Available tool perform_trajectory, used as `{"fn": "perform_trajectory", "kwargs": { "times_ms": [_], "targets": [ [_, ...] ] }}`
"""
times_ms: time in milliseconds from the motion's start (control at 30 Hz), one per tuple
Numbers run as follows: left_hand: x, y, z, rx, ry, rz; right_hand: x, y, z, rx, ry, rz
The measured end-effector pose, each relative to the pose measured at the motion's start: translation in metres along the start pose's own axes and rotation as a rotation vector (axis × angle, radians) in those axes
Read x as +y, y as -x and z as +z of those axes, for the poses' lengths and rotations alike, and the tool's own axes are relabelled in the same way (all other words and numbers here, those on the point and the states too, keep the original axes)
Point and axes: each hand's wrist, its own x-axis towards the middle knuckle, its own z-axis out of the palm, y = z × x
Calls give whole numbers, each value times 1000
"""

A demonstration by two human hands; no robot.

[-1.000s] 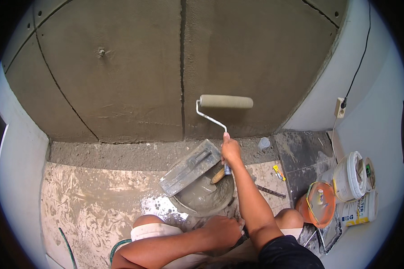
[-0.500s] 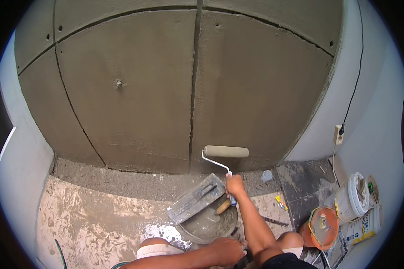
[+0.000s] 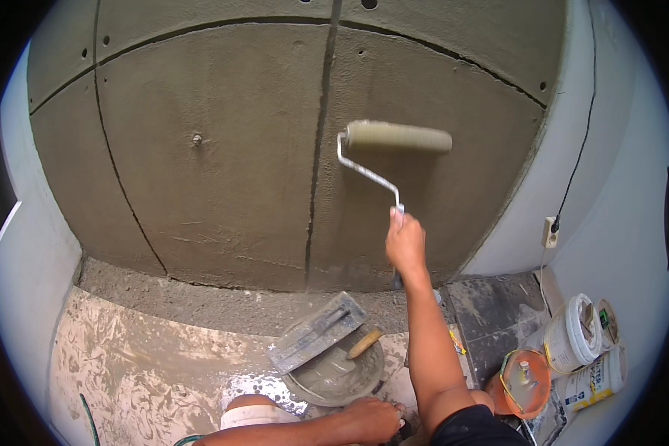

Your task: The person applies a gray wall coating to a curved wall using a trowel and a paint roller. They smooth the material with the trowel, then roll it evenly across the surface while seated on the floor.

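My right hand (image 3: 406,241) is wrapped round the handle of a paint roller (image 3: 399,137). The roller's pale sleeve lies across the right panel of a grey cement-plastered wall (image 3: 208,186), just right of the vertical groove. Low in front of me, my left hand (image 3: 370,418) is closed; whatever it may hold is hidden. Just beyond it sits a round basin (image 3: 316,390) of grey wet mix. A rectangular plastering trowel (image 3: 321,334) rests across its left side, and a small trowel with a wooden handle (image 3: 364,343) lies in the mix.
An orange bucket (image 3: 524,383) and white pails (image 3: 572,334) crowd the lower right, on and beside dark tiles (image 3: 490,305). A cable runs down the white side wall to a socket (image 3: 550,232). Cement-smeared sheeting (image 3: 141,349) covers the floor at left.
My right hand has pushed the paint roller up the wall, from near its foot to about mid-panel. My left hand stays closed in nearly the same place.
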Motion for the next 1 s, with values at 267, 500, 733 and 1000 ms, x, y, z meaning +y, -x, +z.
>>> {"fn": "perform_trajectory", "kwargs": {
  "times_ms": [267,500,733,1000],
  "targets": [
    [-2,-3,3,-26,-25,-59,-87,-96,-31,98,-196,-3],
    [-21,-5,34,61,-77,76,-121,-110,-4,150,-287,-47],
    [17,27,-13,137,132,-73,-43,-65,49,144,-122,-76],
    [25,25,-4,-181,118,-28,3,59,95,-61,-54,227]
  ]
}}
